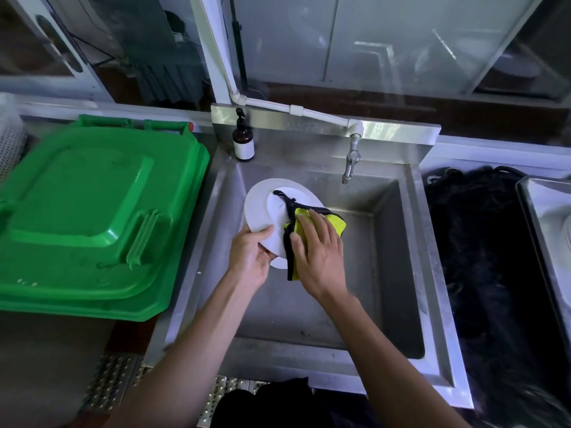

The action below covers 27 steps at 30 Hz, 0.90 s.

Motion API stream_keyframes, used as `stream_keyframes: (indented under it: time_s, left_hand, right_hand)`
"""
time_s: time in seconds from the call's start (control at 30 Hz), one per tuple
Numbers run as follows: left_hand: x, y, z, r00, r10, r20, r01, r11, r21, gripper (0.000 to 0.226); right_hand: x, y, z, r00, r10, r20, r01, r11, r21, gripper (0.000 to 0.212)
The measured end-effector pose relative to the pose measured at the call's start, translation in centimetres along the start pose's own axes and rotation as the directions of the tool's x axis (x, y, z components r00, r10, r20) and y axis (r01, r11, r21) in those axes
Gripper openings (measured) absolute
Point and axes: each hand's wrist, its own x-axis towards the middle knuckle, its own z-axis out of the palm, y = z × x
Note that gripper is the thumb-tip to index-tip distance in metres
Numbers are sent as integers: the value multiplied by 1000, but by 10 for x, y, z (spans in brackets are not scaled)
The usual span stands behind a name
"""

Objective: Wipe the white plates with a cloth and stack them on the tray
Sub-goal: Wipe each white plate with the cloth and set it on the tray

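A white plate (pixel 265 208) is held tilted over the steel sink (pixel 386 273). My left hand (pixel 250 257) grips its near left rim, thumb on the upper face. My right hand (pixel 318 251) lies flat with straight fingers on a yellow cloth with black edging (pixel 336 225), pressing it against the plate's right side. A black strip of the cloth trails across the plate's middle. The right part of the plate is hidden under the cloth and hand.
A green bin lid (pixel 92 217) lies left of the sink. A brown pump bottle (pixel 243 143) stands at the sink's back left corner, a tap (pixel 350 163) at the back. Dark tangled material (pixel 482 257) fills the space on the right, beside a steel container (pixel 547 217).
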Motion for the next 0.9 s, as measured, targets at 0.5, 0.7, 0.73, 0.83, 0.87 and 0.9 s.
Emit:
stream_keyframes:
  time_s: [0.5, 0.7, 0.73, 0.83, 0.87, 0.9]
  left_hand:
    - [0, -5, -13, 995, 17, 94, -15, 999, -29, 41]
    - [-1, -2, -22, 978, -8, 207, 1, 999, 35, 46]
    - [-3, -1, -23, 975, -16, 219, 5, 998, 55, 46]
    - [-8, -2, -26, 962, -42, 271, 17, 995, 94, 40]
    - [-10, -3, -27, 958, -55, 280, 22, 993, 117, 39]
    - [-12, -3, -27, 957, -69, 283, 28, 989, 149, 39]
  right_hand:
    - [-9, 18, 3, 978, 205, -32, -191, 951, 241, 48]
    - [6, 26, -6, 974, 224, -20, -213, 947, 239, 49]
    - [8, 28, -7, 974, 223, -22, -212, 947, 240, 49]
    - [15, 33, -13, 974, 223, -31, -208, 943, 259, 48]
    - [19, 36, -16, 974, 224, -34, -208, 943, 262, 48]
    - [22, 38, -18, 974, 224, -37, -207, 944, 257, 47]
